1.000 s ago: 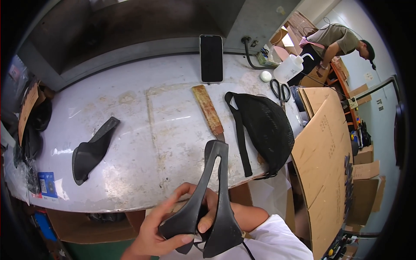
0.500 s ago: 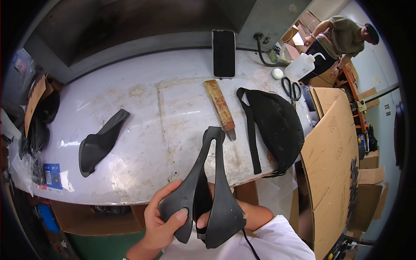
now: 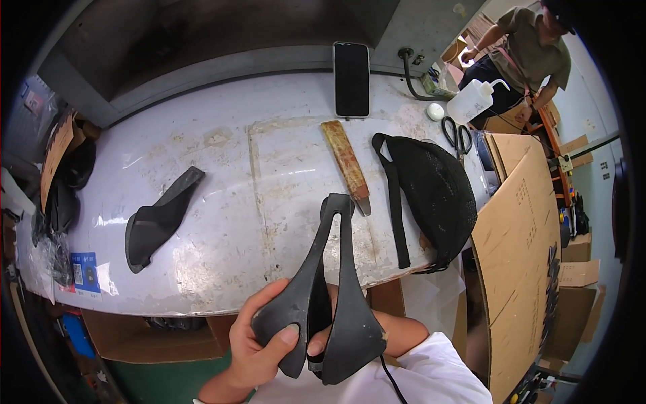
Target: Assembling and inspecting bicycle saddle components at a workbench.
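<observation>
I hold a black bicycle saddle (image 3: 353, 337) in front of my body, its narrow nose pointing up over the table edge and a long slot running down its middle. My left hand (image 3: 259, 343) is closed on the left wing, thumb pressed on the surface and fingers behind. Most of my right hand (image 3: 318, 342) is hidden behind the saddle; a finger or thumb tip shows in the slot, gripping from inside. Just beyond the nose lies a knife-like blade (image 3: 346, 161) with a worn yellow-brown handle. Another black saddle-shaped piece (image 3: 161, 222) lies on its side at the left.
On the white table (image 3: 215, 256) are a phone (image 3: 351, 79), a black mesh fabric pouch (image 3: 431, 195), scissors (image 3: 457, 137), a white round lid (image 3: 435, 111) and a white spout bottle (image 3: 471, 101). A cardboard box (image 3: 515, 256) stands at the right. Another person (image 3: 525, 60) is beyond.
The view has shifted slightly, so the table things sit a little differently in the picture. The person at the back right has moved. My grip on the saddle looks the same.
</observation>
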The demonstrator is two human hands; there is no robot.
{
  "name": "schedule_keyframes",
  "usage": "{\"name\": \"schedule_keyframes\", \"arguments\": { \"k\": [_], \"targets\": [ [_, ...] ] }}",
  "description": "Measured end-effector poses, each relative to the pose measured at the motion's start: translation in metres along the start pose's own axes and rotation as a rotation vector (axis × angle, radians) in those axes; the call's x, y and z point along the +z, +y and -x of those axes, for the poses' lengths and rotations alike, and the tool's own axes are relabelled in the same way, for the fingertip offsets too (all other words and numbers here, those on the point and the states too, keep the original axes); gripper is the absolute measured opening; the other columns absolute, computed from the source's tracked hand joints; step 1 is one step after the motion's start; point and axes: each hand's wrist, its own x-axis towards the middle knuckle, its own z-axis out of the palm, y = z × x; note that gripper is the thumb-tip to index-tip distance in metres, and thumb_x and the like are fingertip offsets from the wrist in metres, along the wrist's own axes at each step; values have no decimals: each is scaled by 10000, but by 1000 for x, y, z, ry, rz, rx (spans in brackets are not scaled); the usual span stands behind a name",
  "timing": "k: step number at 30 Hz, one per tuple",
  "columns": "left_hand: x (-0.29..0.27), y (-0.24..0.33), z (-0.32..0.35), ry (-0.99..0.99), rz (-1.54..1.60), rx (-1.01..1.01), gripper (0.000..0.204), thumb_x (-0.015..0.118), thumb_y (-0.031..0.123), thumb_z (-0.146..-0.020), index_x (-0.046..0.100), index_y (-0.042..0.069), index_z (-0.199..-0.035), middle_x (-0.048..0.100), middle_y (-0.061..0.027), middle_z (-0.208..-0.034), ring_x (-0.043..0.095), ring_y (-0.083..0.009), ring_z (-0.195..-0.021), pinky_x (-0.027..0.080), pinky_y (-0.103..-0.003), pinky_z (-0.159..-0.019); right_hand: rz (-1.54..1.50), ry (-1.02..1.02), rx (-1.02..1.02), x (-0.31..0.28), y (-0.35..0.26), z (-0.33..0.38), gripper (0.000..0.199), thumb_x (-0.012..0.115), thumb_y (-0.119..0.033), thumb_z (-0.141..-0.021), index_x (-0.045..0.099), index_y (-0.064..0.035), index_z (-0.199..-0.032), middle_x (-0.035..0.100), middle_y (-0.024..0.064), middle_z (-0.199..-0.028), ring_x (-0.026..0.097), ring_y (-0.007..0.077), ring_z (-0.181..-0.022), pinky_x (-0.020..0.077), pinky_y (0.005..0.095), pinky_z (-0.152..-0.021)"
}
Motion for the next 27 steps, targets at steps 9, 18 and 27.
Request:
{"name": "schedule_keyframes", "arguments": {
  "k": [9,18,27],
  "targets": [
    [0,0,2,-88,-62,21,571,632,23,-887,391,-55,-1399,549,-158,-1306,526,-182,-1187,392,-318,-1026,182,179,-298,-7,1,-6,995,891,-218,-641,308,-70,-1434,532,71,-1188,517,200,-1115,425,356,-976],
    [-4,-6,-3,9,-107,76,579,632,26,-884,379,-64,-1397,548,-167,-1304,541,-193,-1179,411,-318,-1015,97,166,-306,-2,10,-11,1322,972,-337,-519,136,-68,-1507,481,105,-1262,507,220,-1165,426,396,-1004],
    [10,-11,-28,266,-76,309,647,619,64,-894,293,-46,-1442,560,-159,-1264,554,-170,-1113,434,-302,-968,-998,-558,-51,18,85,-4,362,507,-432,-990,600,-108,-858,528,-30,-624,530,84,-550,393,236,-535]
  ]
}}
